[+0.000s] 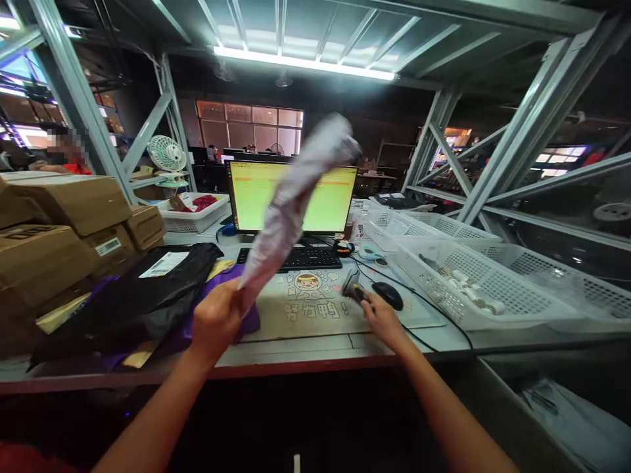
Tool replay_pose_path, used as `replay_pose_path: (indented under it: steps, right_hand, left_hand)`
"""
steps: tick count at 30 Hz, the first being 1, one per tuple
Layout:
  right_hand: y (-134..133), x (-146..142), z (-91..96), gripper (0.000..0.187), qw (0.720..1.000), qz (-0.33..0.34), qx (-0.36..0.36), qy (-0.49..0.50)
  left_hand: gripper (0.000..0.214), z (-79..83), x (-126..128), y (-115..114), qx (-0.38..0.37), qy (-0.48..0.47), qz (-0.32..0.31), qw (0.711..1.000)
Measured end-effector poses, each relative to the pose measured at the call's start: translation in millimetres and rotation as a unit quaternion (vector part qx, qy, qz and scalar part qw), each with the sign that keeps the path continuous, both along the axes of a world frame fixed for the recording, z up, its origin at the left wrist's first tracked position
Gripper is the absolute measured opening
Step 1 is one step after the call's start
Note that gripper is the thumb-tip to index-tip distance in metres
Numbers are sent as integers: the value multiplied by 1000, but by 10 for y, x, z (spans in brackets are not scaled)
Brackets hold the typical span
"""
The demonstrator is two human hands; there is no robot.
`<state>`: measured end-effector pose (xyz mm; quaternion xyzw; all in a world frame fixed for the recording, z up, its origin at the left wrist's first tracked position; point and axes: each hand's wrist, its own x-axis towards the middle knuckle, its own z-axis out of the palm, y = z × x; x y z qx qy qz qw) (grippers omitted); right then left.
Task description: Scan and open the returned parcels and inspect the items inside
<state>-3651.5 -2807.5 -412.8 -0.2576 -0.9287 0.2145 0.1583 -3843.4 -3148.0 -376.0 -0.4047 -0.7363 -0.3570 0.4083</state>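
Gripping pale poly bag at lower corner, left hand fisted shut, bag blurred, rising frame centre before monitor. Closing on handheld scanner right of centre, right hand, fingers curled, just beside mouse.

Two bare forearms enter from the bottom edge, slim and uncovered along all that shows of them. No sleeve, cuff, glove, watch, band or ring shows on either one. The left hand has its knuckles rounded toward the camera; the right hand is narrower, seen from the back. At the bottom left corner sits a patch of red cloth, blurred, perhaps clothing.
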Motion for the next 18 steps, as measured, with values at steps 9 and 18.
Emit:
replay_pose_path:
  steps: [9,18]
  right_hand:
    - [466,20,851,51,981,19,-34,189]
    - [-770,-1432,919,28,957,284,23,-51]
  left_hand:
    - [29,-909,135,304,-237,48,-164,956]
    - [14,-982,161,281,-188,-37,-173,966]
